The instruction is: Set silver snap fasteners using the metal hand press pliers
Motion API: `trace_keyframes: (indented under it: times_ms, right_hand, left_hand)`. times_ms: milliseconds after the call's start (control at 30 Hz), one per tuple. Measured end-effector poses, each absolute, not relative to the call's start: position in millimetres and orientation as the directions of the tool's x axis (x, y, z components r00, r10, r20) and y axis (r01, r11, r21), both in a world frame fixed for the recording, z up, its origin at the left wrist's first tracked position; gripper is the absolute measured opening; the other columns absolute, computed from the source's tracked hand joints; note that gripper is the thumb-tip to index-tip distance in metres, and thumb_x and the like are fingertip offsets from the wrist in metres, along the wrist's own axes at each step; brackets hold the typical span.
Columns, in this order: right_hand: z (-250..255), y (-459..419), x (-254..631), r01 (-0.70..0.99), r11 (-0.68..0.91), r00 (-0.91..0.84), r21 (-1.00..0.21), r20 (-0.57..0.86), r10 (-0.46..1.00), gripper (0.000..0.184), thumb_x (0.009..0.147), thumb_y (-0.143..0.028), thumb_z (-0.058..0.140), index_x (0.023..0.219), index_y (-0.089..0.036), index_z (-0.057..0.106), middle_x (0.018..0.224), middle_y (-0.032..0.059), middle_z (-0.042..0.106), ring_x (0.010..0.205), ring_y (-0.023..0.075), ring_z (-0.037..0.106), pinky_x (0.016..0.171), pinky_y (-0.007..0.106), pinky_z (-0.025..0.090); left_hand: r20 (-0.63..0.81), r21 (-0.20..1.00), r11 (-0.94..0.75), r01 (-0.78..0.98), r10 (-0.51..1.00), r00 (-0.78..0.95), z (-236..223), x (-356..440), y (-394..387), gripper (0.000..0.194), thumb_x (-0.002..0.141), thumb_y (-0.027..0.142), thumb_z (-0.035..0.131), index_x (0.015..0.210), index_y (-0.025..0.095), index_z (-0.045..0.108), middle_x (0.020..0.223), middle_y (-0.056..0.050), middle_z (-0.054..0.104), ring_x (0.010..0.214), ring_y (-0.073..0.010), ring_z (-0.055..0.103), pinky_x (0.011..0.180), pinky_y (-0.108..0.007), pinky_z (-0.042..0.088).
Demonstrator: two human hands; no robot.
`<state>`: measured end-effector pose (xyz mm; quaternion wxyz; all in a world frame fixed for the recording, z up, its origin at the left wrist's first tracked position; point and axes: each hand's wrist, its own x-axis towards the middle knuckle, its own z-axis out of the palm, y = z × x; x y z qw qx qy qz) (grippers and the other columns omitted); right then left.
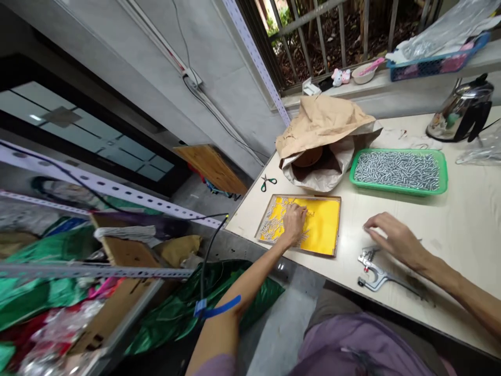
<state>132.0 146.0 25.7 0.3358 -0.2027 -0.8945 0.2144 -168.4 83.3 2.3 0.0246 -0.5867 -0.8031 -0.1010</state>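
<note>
My left hand (pixel 293 224) rests with spread fingers on a yellow sheet (pixel 323 224), which lies in a shallow wooden-framed tray (pixel 297 197). Small silver metal pins (pixel 272 230) are scattered over the sheet's left part, around my fingers. Whether my left hand pinches any is hidden. My right hand (pixel 395 237) hangs empty just above the table, close to a chrome hand press plier (pixel 376 271) lying there. A green plastic tray (pixel 395 189) full of similar metal pins (pixel 397 169) stands beyond my right hand.
Green-handled scissors (pixel 268 183) and a brown paper bag (pixel 323 128) lie on the pale table (pixel 469 250). A steel kettle (pixel 462 112) stands at the back right. The table's left edge drops to piled green cloth (pixel 203 308) and metal shelving (pixel 97 269).
</note>
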Motion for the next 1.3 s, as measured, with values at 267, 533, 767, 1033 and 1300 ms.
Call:
trace_keyframes:
  times_ms: [267,533,767,1033,1300]
  right_hand:
    - [78,256,169,0.587,0.653,-0.315,-0.478,0.609,0.728,0.023,0.093,-0.032,0.048,0.095,-0.022,0.068,0.089,0.007,0.071,0.085,0.0234,0.064,0.078,0.04,0.05]
    - [76,209,194,0.591,0.638,-0.311,-0.494,0.59,0.745,0.028,0.096,-0.032,0.045,0.106,-0.024,0.07,0.095,0.0071,0.071,0.09,0.0238,0.063,0.081,0.042,0.051]
    - [14,98,218,0.501,0.688,-0.714,-0.525,0.198,0.671,0.029,0.097,-0.033,0.045,0.108,-0.018,0.067,0.092,0.0101,0.066,0.087,0.0226,0.061,0.074,0.036,0.051]
    - [-19,49,224,0.607,0.662,-0.694,-0.441,0.112,0.711,0.025,0.097,-0.017,0.04,0.094,-0.017,0.065,0.084,0.0075,0.06,0.075,0.019,0.057,0.065,0.031,0.045]
    - [-20,50,224,0.601,0.648,-0.69,-0.467,0.104,0.716,0.026,0.097,-0.016,0.038,0.089,-0.017,0.063,0.082,0.0067,0.058,0.072,0.0178,0.054,0.064,0.03,0.042]
  left_hand:
    - [-0.08,0.012,0.251,0.968,0.965,-0.249,-5,-186,115,0.029,0.087,0.011,0.043,0.077,0.012,0.07,0.09,-0.015,0.065,0.093,-0.0263,0.055,0.075,-0.033,0.04]
    - [-0.094,0.34,0.297,0.892,0.955,-0.282,19,-162,104,0.022,0.082,0.017,0.05,0.074,0.013,0.07,0.085,-0.011,0.071,0.087,-0.0238,0.063,0.078,-0.031,0.045]
    - [-0.436,0.81,0.452,0.374,0.89,-0.132,23,-53,36,0.026,0.069,0.039,0.071,0.078,0.015,0.073,0.065,-0.002,0.067,0.052,-0.0112,0.053,0.048,-0.021,0.04]
    - [-0.619,0.742,0.643,0.19,0.765,-0.177,-6,-15,19,0.038,0.057,0.045,0.081,0.07,0.011,0.07,0.052,0.002,0.059,0.043,-0.0052,0.04,0.041,-0.018,0.028]
    - [-0.691,0.667,0.707,0.234,0.705,-0.16,-4,-15,19,0.036,0.061,0.044,0.078,0.069,0.01,0.067,0.042,0.008,0.043,0.038,-0.0034,0.031,0.039,-0.018,0.022]
